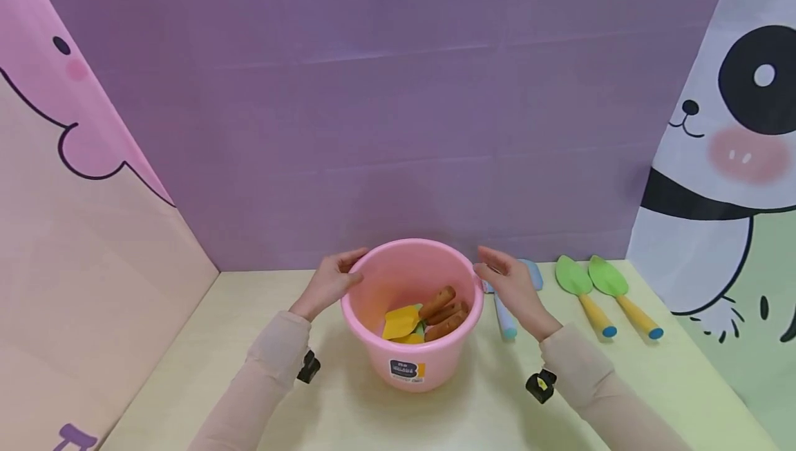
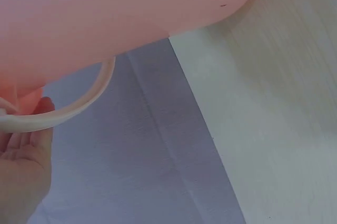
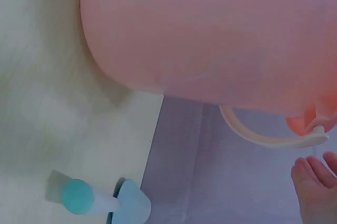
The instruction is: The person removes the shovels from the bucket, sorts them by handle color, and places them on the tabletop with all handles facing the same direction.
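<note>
A pink plastic bucket [image 1: 413,361] with a label stands upright on the table. Inside lie toy shovels: yellow blades [image 1: 400,321] and several brown handles [image 1: 446,324] show, their lower parts hidden. At the rim's left side, my left hand [image 1: 326,285] grips it, thumb over the edge and fingers outside. The left wrist view shows those fingers [image 2: 39,137] by the bucket's pale carrying handle [image 2: 79,105]. My right hand [image 1: 513,289] is at the opposite side, thumb near the rim and fingers extended. Its fingers [image 3: 310,174] appear apart from the handle in the right wrist view.
A pale blue toy tool [image 1: 506,316] lies right of the bucket, partly hidden behind my right hand. Farther right are two green trowels [image 1: 575,277] with yellow handles. A purple backdrop [image 1: 398,126] rises at the table's back edge; printed panels flank both sides.
</note>
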`<state>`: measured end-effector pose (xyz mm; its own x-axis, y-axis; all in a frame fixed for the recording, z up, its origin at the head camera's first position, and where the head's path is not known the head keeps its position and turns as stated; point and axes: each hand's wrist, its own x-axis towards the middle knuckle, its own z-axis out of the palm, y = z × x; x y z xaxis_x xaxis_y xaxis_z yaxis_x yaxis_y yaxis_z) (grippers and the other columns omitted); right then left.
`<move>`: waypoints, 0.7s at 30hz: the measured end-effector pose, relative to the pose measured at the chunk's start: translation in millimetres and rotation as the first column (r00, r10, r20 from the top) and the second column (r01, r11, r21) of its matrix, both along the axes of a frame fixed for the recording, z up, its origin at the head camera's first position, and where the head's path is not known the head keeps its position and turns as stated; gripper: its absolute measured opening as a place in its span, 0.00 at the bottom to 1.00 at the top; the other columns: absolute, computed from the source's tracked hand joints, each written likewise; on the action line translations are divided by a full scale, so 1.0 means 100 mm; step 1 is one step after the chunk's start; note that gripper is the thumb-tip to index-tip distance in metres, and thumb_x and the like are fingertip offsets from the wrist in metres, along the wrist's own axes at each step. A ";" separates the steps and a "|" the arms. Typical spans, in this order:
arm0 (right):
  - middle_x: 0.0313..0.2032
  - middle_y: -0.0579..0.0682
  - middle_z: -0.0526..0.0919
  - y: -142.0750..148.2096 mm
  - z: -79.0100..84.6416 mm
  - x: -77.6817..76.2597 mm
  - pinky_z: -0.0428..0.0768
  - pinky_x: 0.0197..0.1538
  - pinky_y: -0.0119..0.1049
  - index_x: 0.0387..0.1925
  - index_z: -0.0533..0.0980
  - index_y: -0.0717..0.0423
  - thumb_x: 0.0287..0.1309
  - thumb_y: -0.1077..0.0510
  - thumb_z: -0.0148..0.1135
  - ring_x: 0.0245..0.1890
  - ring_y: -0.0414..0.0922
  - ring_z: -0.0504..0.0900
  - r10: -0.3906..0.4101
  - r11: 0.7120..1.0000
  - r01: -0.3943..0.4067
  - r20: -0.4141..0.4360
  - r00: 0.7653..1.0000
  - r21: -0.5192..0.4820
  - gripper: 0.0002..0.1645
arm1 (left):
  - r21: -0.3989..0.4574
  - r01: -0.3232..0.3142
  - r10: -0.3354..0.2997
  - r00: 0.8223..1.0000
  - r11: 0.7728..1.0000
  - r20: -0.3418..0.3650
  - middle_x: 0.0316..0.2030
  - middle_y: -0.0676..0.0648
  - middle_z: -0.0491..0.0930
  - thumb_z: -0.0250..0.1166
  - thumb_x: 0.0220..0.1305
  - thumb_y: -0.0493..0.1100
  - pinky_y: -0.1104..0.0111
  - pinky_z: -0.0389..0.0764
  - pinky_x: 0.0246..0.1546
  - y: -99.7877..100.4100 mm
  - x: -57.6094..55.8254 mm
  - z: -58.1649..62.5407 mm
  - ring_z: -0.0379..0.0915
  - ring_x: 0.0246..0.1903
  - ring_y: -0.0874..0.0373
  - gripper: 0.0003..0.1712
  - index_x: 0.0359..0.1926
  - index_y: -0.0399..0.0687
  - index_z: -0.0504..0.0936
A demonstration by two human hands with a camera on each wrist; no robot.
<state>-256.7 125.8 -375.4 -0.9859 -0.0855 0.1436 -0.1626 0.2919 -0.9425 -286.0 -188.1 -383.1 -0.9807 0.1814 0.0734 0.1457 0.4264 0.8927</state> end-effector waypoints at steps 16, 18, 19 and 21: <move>0.62 0.62 0.65 -0.14 0.01 -0.11 0.69 0.59 0.46 0.64 0.59 0.66 0.58 0.61 0.56 0.62 0.55 0.67 0.137 0.988 -0.137 0.000 0.991 0.067 0.34 | 0.008 -0.032 0.032 0.995 0.999 -0.094 0.57 0.39 0.72 0.58 0.62 0.43 0.60 0.76 0.50 -0.12 0.33 -0.04 0.72 0.55 0.47 0.27 0.62 0.41 0.68; 0.63 0.61 0.65 -0.15 -0.01 -0.13 0.70 0.58 0.45 0.65 0.59 0.65 0.58 0.61 0.57 0.61 0.55 0.68 0.141 0.988 -0.141 0.005 0.990 0.070 0.35 | 0.026 -0.033 0.036 0.994 0.999 -0.099 0.56 0.38 0.73 0.58 0.62 0.42 0.61 0.76 0.50 -0.12 0.33 -0.05 0.72 0.54 0.47 0.27 0.62 0.40 0.68; 0.63 0.61 0.65 -0.15 -0.02 -0.14 0.71 0.57 0.45 0.65 0.58 0.64 0.57 0.61 0.57 0.61 0.55 0.68 0.144 0.987 -0.144 0.010 0.990 0.074 0.35 | 0.032 -0.036 0.039 0.995 0.999 -0.097 0.56 0.38 0.73 0.58 0.62 0.42 0.61 0.76 0.50 -0.12 0.33 -0.05 0.72 0.54 0.47 0.27 0.61 0.40 0.69; 0.63 0.60 0.65 -0.15 -0.04 -0.16 0.72 0.56 0.44 0.66 0.58 0.62 0.57 0.62 0.56 0.60 0.54 0.69 0.151 0.985 -0.152 0.019 0.988 0.080 0.35 | 0.038 -0.042 0.046 0.994 0.998 -0.100 0.55 0.38 0.74 0.58 0.62 0.41 0.61 0.76 0.50 -0.13 0.32 -0.06 0.73 0.53 0.47 0.26 0.61 0.39 0.69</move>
